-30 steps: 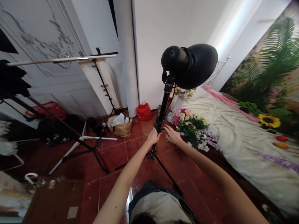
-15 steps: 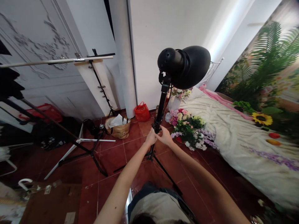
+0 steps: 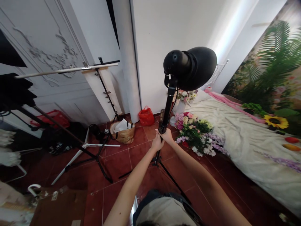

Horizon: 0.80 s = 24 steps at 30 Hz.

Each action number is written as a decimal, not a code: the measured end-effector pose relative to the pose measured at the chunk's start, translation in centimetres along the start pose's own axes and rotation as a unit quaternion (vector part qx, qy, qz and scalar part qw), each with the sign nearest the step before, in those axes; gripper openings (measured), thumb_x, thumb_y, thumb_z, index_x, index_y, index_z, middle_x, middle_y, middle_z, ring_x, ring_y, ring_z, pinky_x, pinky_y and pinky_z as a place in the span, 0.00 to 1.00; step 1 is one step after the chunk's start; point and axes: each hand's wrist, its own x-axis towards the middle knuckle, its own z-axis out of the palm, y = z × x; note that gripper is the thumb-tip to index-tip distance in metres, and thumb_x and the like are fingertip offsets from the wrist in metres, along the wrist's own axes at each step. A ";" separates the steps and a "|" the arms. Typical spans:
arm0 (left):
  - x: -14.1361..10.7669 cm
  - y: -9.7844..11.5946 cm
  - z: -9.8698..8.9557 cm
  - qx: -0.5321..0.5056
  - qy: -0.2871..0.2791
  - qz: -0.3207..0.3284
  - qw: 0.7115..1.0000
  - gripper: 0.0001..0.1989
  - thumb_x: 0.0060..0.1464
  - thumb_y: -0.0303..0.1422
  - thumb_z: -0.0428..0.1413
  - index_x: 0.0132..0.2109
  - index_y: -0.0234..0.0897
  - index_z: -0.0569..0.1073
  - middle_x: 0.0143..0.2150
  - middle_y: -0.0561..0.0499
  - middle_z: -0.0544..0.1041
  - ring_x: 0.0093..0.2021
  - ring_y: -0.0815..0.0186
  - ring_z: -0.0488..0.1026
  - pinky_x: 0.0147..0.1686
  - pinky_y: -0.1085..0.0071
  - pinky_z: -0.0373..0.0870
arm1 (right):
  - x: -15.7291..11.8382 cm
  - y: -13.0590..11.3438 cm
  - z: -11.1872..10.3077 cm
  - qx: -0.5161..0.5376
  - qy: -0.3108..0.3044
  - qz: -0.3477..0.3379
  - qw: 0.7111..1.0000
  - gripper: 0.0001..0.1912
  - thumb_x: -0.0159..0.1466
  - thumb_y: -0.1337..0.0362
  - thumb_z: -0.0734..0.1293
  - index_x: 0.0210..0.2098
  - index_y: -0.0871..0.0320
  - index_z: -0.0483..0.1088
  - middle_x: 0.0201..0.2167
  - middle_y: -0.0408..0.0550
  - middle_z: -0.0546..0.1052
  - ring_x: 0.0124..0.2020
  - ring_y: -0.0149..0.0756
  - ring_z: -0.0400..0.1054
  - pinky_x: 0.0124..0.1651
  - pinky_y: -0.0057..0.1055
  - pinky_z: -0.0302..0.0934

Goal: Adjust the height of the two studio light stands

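Note:
A black light stand rises in front of me, carrying a black studio light with a wide round reflector tipped to the right. My left hand is wrapped round the pole just under a collar on it. Close against it, slightly higher and to the right, my right hand is closed on the stand at that collar. Which part of the collar its fingers grip is hidden. The stand's legs spread on the red tiled floor below my hands.
Left stand another black tripod with white legs behind it and a horizontal white pole. A woven basket and red bag sit by the wall. Artificial flowers lie beside a cream-draped bed at right. A cardboard box is lower left.
The view has turned a little left, so everything sits further right in it. Both hands stay closed on the stand; the left hand's grip looks slightly shifted.

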 end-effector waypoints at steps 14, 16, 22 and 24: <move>0.6 3.5 -1.1 -0.108 0.102 0.021 0.989 0.19 0.62 0.44 0.41 0.54 0.39 0.58 0.49 0.44 0.74 0.50 0.62 0.72 0.50 0.62 0.67 | 5.8 -13.1 -4.3 0.006 0.085 -0.079 0.993 0.19 0.52 0.49 0.69 0.25 0.60 0.67 0.21 0.49 0.75 0.23 0.37 0.72 0.29 0.30 0.66; 0.6 3.3 -0.9 -0.110 0.107 0.013 0.988 0.18 0.62 0.44 0.41 0.54 0.39 0.58 0.49 0.44 0.74 0.50 0.63 0.72 0.50 0.63 0.67 | 6.5 -14.7 -4.7 -0.013 0.114 -0.089 0.989 0.19 0.51 0.49 0.69 0.25 0.60 0.67 0.21 0.48 0.75 0.25 0.38 0.72 0.31 0.30 0.66; 0.9 3.3 -0.2 -0.128 0.127 0.000 0.984 0.19 0.62 0.44 0.39 0.53 0.38 0.58 0.48 0.43 0.74 0.49 0.63 0.72 0.48 0.64 0.67 | 7.8 -16.7 -5.3 -0.021 0.164 -0.100 0.981 0.20 0.50 0.49 0.70 0.25 0.61 0.67 0.21 0.46 0.73 0.25 0.36 0.69 0.30 0.30 0.65; 1.2 3.4 0.0 -0.124 0.128 -0.008 0.984 0.19 0.62 0.44 0.40 0.53 0.37 0.58 0.47 0.42 0.75 0.48 0.62 0.73 0.47 0.64 0.67 | 8.0 -17.0 -5.6 -0.014 0.142 -0.106 0.984 0.21 0.50 0.48 0.69 0.24 0.61 0.66 0.21 0.45 0.72 0.24 0.34 0.68 0.28 0.29 0.64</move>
